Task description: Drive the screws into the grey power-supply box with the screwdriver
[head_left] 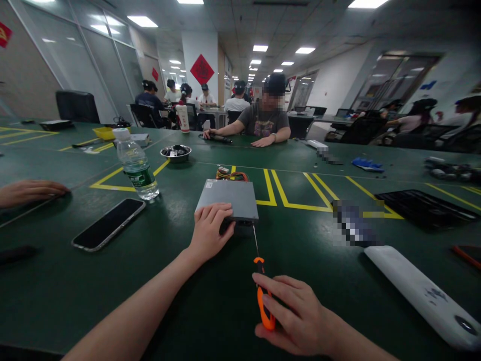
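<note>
A grey metal computer power supply (229,195) lies flat on the green table in front of me, with a bundle of coloured cables (235,174) at its far side. My left hand (212,225) rests on its near left corner, fingers over the top and thumb along the near face, gripping it. In my right hand (293,311) is an orange and black screwdriver (266,306), held by the handle between thumb and fingers. Its thin shaft points away from me, and the tip meets the near face of the power supply close to the right corner. Whether it sits in a screw, I cannot tell.
Left of the power supply are a water bottle (139,168), a phone (108,224) and a metal bowl (176,153) of small parts. A white-handled object (417,291), partly pixelated, and a black tray (428,208) lie right. Another person's hand (33,192) rests at left; a person (259,115) sits opposite.
</note>
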A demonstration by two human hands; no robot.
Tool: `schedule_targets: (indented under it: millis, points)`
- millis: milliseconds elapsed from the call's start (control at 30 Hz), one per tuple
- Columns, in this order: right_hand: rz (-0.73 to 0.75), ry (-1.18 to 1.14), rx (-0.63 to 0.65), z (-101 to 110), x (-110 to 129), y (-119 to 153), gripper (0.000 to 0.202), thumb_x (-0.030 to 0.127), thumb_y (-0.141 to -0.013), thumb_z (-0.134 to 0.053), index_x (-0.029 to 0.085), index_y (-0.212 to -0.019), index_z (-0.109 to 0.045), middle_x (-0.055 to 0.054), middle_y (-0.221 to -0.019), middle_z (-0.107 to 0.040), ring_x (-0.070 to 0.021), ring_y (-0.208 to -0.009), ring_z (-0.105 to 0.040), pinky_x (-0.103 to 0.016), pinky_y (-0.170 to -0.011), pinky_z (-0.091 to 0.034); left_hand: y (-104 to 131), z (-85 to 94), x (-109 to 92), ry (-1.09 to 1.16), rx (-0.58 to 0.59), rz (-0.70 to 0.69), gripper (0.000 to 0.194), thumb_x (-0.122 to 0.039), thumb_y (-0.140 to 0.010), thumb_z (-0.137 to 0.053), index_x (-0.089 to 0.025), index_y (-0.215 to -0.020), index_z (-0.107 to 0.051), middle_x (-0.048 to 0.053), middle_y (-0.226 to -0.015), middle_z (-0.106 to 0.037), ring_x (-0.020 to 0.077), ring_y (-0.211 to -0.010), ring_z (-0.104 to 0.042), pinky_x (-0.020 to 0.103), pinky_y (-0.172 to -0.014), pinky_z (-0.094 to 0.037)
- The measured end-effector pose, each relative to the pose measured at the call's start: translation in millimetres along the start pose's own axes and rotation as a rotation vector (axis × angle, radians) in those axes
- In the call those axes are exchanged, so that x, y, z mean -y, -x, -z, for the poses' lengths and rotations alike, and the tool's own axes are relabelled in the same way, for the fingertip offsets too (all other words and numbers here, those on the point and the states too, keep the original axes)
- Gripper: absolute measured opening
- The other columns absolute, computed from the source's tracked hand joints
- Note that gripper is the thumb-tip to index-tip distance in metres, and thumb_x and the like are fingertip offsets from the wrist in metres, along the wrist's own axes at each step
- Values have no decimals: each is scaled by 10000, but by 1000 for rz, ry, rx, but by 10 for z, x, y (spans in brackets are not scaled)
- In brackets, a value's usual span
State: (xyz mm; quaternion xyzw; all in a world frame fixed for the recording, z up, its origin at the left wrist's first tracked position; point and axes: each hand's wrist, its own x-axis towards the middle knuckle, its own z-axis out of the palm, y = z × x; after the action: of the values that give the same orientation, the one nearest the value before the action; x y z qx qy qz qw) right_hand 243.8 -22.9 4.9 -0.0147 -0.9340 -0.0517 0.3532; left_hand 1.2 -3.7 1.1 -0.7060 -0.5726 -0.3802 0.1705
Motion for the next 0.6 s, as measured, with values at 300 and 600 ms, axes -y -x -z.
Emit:
schedule_targets:
  millis: [300,600]
  points:
    - [17,20,50,47,-3,-97,264,316,-884,-468,110,-1022,-558,-185,-1003,-648,-180,-823,-647,-314,-734,-519,6,6,-3,1,12,11,195,-245,-799,-546,-239,-991,-508,28,-1128,-612,203,-1066,-519,393,-880,-317]
    - [-18,-28,60,-1,-7,-43,324,337,-894,-411,96,-1100,-478,-204,-1032,-632,-211,-969,-609,-330,-740,-516,-4,17,-13,-5,8,7,196,-241,-793,-546,-240,-987,-520,33,-1110,-622,214,-1052,-526,403,-871,-324]
